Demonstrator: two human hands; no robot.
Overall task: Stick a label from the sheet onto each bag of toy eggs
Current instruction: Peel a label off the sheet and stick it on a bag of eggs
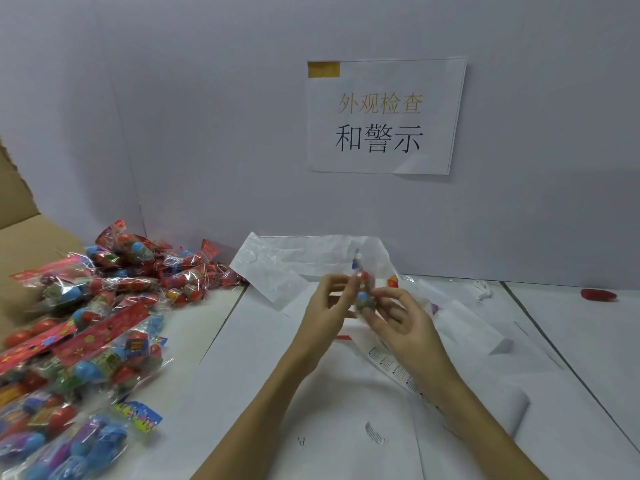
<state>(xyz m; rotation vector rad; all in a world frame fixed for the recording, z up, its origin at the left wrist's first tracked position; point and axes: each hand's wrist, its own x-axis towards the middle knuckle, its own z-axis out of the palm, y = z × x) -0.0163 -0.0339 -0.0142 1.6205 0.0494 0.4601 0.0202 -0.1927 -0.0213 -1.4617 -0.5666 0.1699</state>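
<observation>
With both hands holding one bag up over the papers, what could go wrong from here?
1. The bag is clear, crinkly film pinched between the left hand and the right hand; a label might wrinkle or stick crooked.
2. The label strip lies partly under the right forearm, so it may get dragged or creased.

Clear bags of toy eggs (93,341) show red, blue and purple shells under red header cards dotted with yellow flowers; one header card (140,415) is blue and yellow. The bag held up (363,289) carries blue and red. A white sign (384,116) bears gold and black characters and a mustard tape patch (323,70). White paper sheets (311,393) cover the bench, beside brown cardboard (20,244).
</observation>
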